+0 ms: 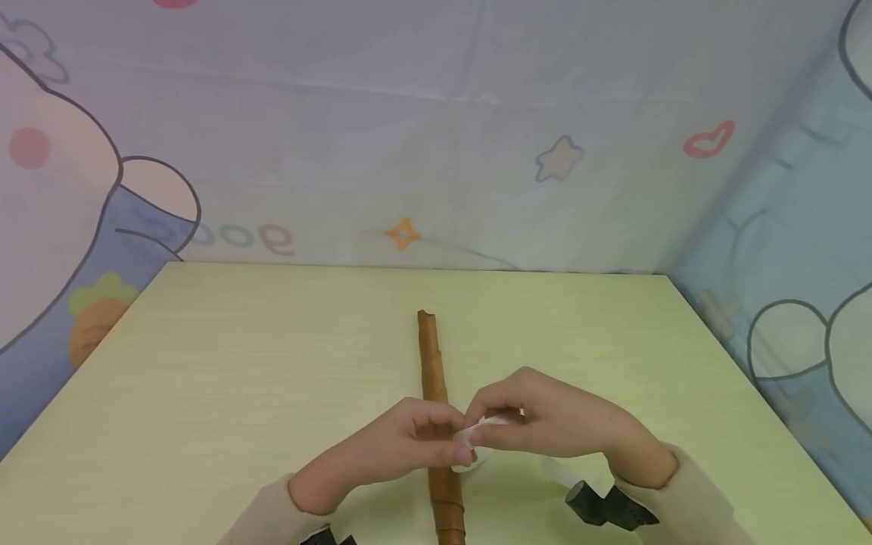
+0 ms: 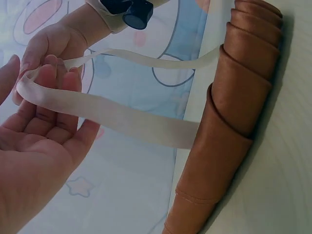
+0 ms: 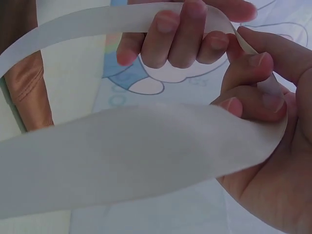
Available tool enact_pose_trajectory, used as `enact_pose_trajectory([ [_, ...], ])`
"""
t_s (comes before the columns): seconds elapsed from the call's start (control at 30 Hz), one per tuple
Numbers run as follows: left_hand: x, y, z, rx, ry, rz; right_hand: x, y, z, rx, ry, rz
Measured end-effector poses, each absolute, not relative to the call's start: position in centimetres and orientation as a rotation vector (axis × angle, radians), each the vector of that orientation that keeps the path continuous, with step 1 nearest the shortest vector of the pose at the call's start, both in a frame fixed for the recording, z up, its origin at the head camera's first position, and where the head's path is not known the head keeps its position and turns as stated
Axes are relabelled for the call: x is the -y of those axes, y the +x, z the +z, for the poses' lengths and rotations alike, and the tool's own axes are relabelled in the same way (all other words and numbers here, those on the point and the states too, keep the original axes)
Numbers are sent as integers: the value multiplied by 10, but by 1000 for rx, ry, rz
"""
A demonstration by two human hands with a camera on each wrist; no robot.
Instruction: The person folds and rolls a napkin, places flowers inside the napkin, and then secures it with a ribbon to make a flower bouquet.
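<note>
A long brown leather-like roll (image 1: 431,363), wrapped in overlapping layers, lies lengthwise on the pale table (image 1: 272,341). From beside the roll, a flat white ribbon (image 2: 112,114) rises in two lengths to my hands in the left wrist view. My left hand (image 1: 409,445) holds the ribbon just above the roll, thumb and fingertips at its near side. Close against it, my right hand (image 1: 565,418) pinches the ribbon from the right. In the right wrist view the right fingers (image 3: 248,107) curl with the ribbon looped round them. The stretch of ribbon beneath the roll is hidden.
Behind the table hangs a pale cloth backdrop (image 1: 436,136) printed with cartoon figures, and a similar one stands along the right side. A black wrist camera (image 1: 609,507) sits at the right sleeve. Some white ribbon (image 1: 560,471) trails on the table near it.
</note>
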State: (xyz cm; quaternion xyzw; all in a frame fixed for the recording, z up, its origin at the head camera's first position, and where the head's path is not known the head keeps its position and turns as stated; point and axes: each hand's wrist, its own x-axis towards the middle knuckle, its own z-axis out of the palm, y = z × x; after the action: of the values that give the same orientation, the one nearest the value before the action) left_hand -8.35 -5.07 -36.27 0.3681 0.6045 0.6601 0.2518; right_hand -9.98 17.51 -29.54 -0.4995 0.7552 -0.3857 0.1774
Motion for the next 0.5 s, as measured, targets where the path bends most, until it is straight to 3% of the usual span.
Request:
enact_pose_trajectory([
  [0.23,54,-87,-362,-1735,988,1823,-178,-102,-295,-2177,-1418,-1102],
  [0.5,72,-94,-352,-1816,929,1829,-187,-109,-298,-2234,-1178,-1189],
])
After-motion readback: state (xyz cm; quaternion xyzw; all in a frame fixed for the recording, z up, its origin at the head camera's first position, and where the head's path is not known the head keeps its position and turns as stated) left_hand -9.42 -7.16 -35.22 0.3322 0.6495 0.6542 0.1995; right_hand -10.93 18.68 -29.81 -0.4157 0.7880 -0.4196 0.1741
